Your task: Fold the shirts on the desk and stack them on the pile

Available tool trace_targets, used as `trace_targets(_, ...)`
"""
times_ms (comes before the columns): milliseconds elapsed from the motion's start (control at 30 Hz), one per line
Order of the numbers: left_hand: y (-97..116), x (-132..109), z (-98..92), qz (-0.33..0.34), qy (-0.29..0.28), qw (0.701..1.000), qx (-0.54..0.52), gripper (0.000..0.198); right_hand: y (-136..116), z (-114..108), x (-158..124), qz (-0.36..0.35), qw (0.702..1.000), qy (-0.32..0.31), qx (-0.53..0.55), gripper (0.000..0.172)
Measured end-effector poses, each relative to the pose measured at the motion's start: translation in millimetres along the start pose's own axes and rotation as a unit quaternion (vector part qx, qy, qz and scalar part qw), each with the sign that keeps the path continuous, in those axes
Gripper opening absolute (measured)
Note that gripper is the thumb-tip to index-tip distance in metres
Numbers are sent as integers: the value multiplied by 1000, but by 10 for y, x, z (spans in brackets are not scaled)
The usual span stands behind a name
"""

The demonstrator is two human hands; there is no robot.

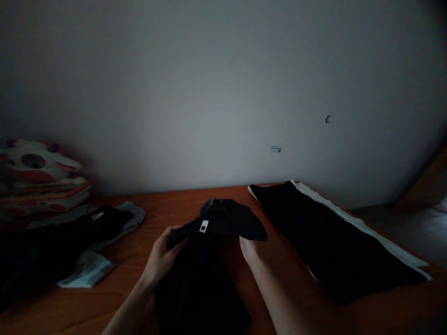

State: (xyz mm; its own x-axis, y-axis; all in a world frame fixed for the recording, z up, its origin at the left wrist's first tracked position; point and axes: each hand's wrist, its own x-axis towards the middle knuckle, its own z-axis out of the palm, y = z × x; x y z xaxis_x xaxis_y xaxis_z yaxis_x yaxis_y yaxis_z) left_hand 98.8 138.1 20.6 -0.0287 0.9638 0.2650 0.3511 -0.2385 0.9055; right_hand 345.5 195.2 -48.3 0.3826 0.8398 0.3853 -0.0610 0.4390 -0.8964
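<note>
A black garment (226, 218) with a small white label bearing a dark dot is raised in front of me; its kind is hard to tell in the dim light. Its lower part hangs down and lies across the wooden surface toward me. My left hand (164, 256) is closed on the left end of the raised edge, thumb and fingers around the cloth. On the other side, my right hand (248, 250) holds up the garment from below, its fingers mostly hidden behind the fabric.
On the right, black cloth (314, 228) lies flat over white cloth (349, 223). A heap of dark clothing (87, 228) and pale grey cloth (87, 270) lies at left, before a cow-shaped toy (38, 163). A wall (195, 93) rises behind the wooden surface (164, 204).
</note>
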Motion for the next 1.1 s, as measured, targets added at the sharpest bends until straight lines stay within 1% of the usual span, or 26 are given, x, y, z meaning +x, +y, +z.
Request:
trace_targets(67,7,23,-89,31,139,990,-18,33,-8,-37,49,6,998,50,43,43)
trace_targets(133,-11,33,-174,48,260,964,-35,34,-35,-68,105,17,993,94,67,43)
trace_targets(167,-36,39,-212,48,299,952,-42,37,-53,-81,128,23,992,109,65,43)
trace_targets(200,-73,49,-245,39,318,946,-45,42,-74,-91,141,29,992,114,47,43)
trace_targets(233,-122,64,-272,23,318,947,-44,48,-96,-100,141,33,993,113,15,45)
trace_targets(267,-181,83,-292,0,302,953,-39,52,-120,-106,125,36,994,103,-27,48)
trace_targets(300,-245,105,-305,-27,277,960,-31,53,-147,-112,95,35,993,78,-76,52)
trace_targets(333,-309,128,-311,-53,250,967,-18,52,-177,-117,51,29,991,36,-128,57)
trace_targets(367,-367,150,-312,-75,227,971,-1,48,-208,-121,-1,14,984,-20,-176,65)
trace_targets(400,-416,168,-309,-92,212,973,13,43,-240,-126,-57,-6,972,-86,-221,77)
trace_targets(433,-454,182,-304,-98,203,974,23,40,-274,-130,-111,-29,952,-156,-263,92)
trace_targets(467,-478,189,-298,-96,196,975,33,39,-306,-132,-158,-51,926,-223,-302,107)
trace_targets(500,-490,189,-294,-86,190,977,47,39,-337,-131,-195,-69,897,-276,-337,120)
trace_targets(533,-494,185,-292,-69,190,977,71,39,-365,-126,-221,-81,871,-312,-370,129)
trace_targets(567,-490,176,-293,-47,193,974,110,40,-389,-117,-236,-88,851,-330,-400,133)
trace_targets(600,-482,164,-298,-24,196,967,161,41,-409,-104,-241,-91,837,-330,-426,131)
trace_targets(633,-472,151,-306,0,196,956,217,41,-423,-87,-239,-94,829,-319,-450,123)
trace_targets(667,-461,138,-316,20,189,945,266,41,-431,-69,-232,-95,824,-300,-470,109)
trace_targets(733,-434,116,-337,46,145,934,323,37,-421,-37,-207,-86,829,-255,-491,70)
trace_targets(767,-417,108,-345,52,112,936,329,35,-401,-29,-191,-74,840,-229,-486,53)
trace_targets(833,-373,94,-347,53,58,944,321,39,-333,-34,-147,-31,883,-150,-444,32)
trace_targets(900,-310,79,-328,41,37,943,327,50,-238,-69,-83,28,932,-43,-358,22)
trace_targets(933,-273,69,-310,34,32,941,336,55,-188,-93,-47,53,947,5,-316,21)
trace_targets(967,-234,56,-289,27,25,938,345,56,-142,-119,-11,72,956,43,-281,22)
trace_targets(1033,-154,18,-243,26,-11,935,354,51,-78,-160,48,94,961,81,-245,26)
trace_targets(1100,-84,-35,-203,45,-90,933,346,44,-68,-179,70,102,960,92,-244,33)
